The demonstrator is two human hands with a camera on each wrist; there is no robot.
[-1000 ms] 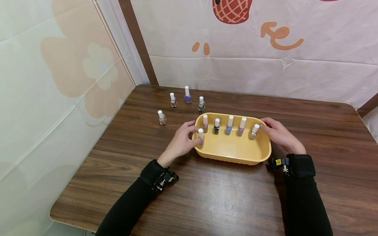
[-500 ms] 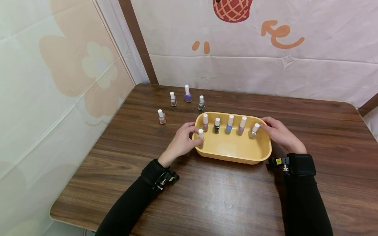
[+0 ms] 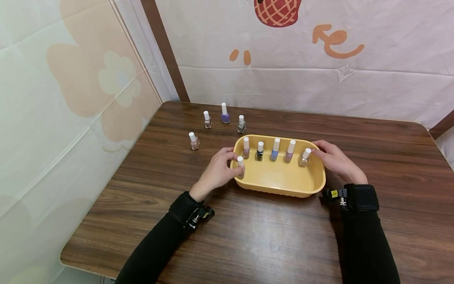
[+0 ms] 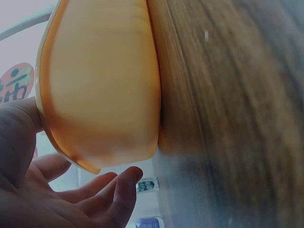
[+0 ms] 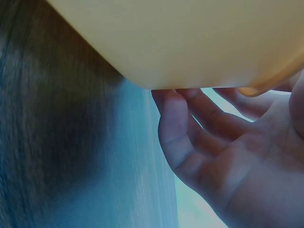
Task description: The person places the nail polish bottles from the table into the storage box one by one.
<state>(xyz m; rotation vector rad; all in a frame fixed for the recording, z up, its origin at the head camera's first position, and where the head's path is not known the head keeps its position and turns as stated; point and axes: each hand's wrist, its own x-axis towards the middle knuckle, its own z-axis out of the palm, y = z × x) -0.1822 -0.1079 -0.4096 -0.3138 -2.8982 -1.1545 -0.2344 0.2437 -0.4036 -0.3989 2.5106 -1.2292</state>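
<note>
A yellow plastic tray (image 3: pixel 274 181) stands on the table, holding several white-capped nail polish bottles. Along its far side are a lilac bottle (image 3: pixel 246 152), a dark one (image 3: pixel 259 155), a blue one (image 3: pixel 274 155), a mauve one (image 3: pixel 289 157) and a clear glittery one (image 3: pixel 303 161). My left hand (image 3: pixel 220 169) grips the tray's left end, thumb over the rim and fingers outside. That thumb partly covers another nail polish bottle (image 3: pixel 240 161) in the near left corner. At the right end my right hand (image 3: pixel 337 159) holds the rim, its thumb close to the glittery bottle.
Beyond the tray's left end, several more nail polish bottles stand on the wooden table (image 3: pixel 159 185): a pinkish one (image 3: pixel 194 144), a brownish one (image 3: pixel 208 123), a purple one (image 3: pixel 225 117) and a grey glittery one (image 3: pixel 241 127). A printed cloth (image 3: pixel 283 85) hangs behind.
</note>
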